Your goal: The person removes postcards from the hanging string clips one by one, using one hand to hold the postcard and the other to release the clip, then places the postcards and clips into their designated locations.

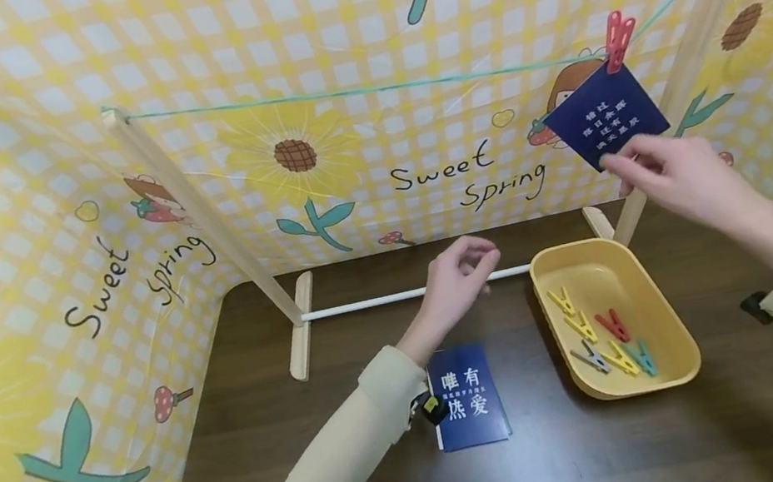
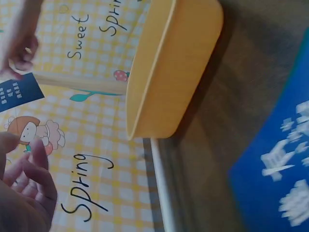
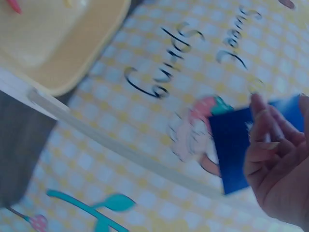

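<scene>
A dark blue card [image 1: 609,113] with white characters hangs tilted from the green string [image 1: 370,90], held by a red clothespin [image 1: 618,40]. My right hand [image 1: 679,173] is at the card's lower edge, a fingertip overlapping its lowest corner; in the right wrist view its fingers [image 3: 270,130] stand before the card, index and thumb apart. My left hand [image 1: 459,276] hovers left of the yellow basket [image 1: 679,363], fingers loosely bent and holding nothing. Below it, partly behind the left wrist, lies a stack of blue cards [image 1: 474,421].
Inside the basket lie several clothespins: yellow [image 1: 621,358], red [image 1: 613,325], grey [image 1: 591,358] and teal [image 1: 643,358]. The wooden frame's left post [image 1: 204,219] and right post [image 1: 698,27] hold the string. A white rod [image 1: 366,304] runs low between them, before a patterned cloth.
</scene>
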{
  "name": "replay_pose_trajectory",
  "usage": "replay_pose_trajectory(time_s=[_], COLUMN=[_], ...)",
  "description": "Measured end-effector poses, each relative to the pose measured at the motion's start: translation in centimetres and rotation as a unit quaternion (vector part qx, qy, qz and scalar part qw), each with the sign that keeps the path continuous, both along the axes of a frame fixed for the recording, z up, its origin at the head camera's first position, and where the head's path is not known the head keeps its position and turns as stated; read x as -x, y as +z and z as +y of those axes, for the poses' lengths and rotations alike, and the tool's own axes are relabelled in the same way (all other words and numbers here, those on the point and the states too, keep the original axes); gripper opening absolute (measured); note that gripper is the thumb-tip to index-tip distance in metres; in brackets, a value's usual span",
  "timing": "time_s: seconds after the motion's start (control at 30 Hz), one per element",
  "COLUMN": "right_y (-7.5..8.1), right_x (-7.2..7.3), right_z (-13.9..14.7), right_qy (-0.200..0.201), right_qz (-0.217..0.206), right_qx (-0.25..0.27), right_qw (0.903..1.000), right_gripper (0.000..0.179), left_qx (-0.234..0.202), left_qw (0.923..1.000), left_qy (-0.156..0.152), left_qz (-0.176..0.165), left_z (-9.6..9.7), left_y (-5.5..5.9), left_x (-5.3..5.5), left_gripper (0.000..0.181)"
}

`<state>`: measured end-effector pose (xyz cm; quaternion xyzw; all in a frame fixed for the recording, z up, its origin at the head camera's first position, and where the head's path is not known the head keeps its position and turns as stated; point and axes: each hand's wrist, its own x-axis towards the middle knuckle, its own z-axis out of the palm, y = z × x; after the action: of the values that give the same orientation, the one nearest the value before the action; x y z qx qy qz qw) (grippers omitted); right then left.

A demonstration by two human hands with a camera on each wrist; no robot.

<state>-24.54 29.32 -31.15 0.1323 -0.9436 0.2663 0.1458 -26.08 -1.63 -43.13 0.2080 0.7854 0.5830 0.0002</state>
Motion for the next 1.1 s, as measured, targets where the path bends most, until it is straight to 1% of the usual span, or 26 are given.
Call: replay_pose_trajectory(time_s=[0.07,0.13,0.2,0.3,0.4,0.47,0.53,0.6,0.67,0.73,0.8,0.87,0.93,1.03,1.1], right_y=[1.4,2.8,4.0,5.5,6.9,7.8,8.7,9.6,10.4,11.0,11.5,11.8,12.0,12.0,12.0], right_x=[0.0,0.0,0.0,0.2,0.6,1.0,1.4,1.8,2.4,3.0,3.7,4.3,4.8,5.3,5.5], right_z=[0.3,0.5,0.8,1.1,1.2,1.2,1.2,1.1,0.8,0.7,0.6,0.7,0.8,1.1,1.1], right_qy=[0.008,0.017,0.028,0.031,0.027,0.024,0.02,0.013,0.012,0.014,0.017,0.025,0.037,0.053,0.062], right_qz=[0.038,0.06,0.081,0.108,0.133,0.125,0.106,0.087,0.065,0.041,0.013,-0.017,-0.038,-0.065,-0.071], right_qx=[0.026,0.057,0.075,0.096,0.108,0.137,0.165,0.179,0.191,0.187,0.171,0.156,0.133,0.122,0.119], right_qw=[0.9989,0.9964,0.9936,0.989,0.9849,0.9824,0.9803,0.98,0.9794,0.9814,0.985,0.9872,0.9897,0.989,0.9885], right_gripper=[0.025,0.02,0.016,0.011,0.011,0.015,0.018,0.022,0.026,0.031,0.039,0.048,0.055,0.06,0.06], left_qx=[-0.018,-0.042,-0.067,-0.102,-0.13,-0.143,-0.154,-0.158,-0.165,-0.167,-0.172,-0.176,-0.178,-0.183,-0.186], left_qw=[0.9997,0.9986,0.9969,0.994,0.9909,0.9892,0.9873,0.9862,0.985,0.9845,0.9839,0.9833,0.9831,0.9825,0.9823], left_qy=[-0.008,-0.012,-0.017,-0.022,-0.016,-0.007,-0.001,0.002,0.004,0.006,0.004,0.001,-0.002,-0.005,-0.006], left_qz=[0.016,0.03,0.036,0.033,0.029,0.031,0.038,0.049,0.052,0.053,0.05,0.046,0.044,0.035,0.024], left_z=[0.8,1.6,2.4,3.7,4.9,5.7,6.5,7.2,7.7,8.1,8.4,8.8,9.1,9.6,9.9], left_y=[0.7,1.4,2.0,2.8,3.5,3.9,4.2,4.5,4.8,5.0,5.2,5.2,5.1,5.2,5.3], left_x=[0.8,1.5,2.1,2.8,3.1,3.3,3.5,3.7,4.0,4.2,4.3,4.2,4.2,3.9,3.8], left_gripper=[0.023,0.024,0.024,0.025,0.026,0.025,0.024,0.024,0.023,0.023,0.023,0.023,0.024,0.026,0.027])
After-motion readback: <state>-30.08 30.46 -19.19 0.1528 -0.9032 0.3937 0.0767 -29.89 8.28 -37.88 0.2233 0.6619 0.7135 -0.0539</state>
